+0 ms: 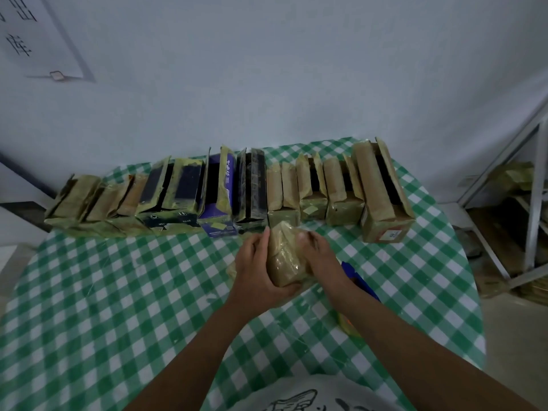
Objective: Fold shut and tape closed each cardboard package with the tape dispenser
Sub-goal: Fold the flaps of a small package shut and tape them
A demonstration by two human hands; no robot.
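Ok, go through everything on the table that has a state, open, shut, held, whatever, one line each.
held package, upright, flaps look folded in
left hand, grips the held package
right hand, grips its other side
row of boxes, flaps standing open
purple box, in the row, open
big brown box, rightmost, flaps open
tape dispenser, lying idle, mostly hidden by the right forearm
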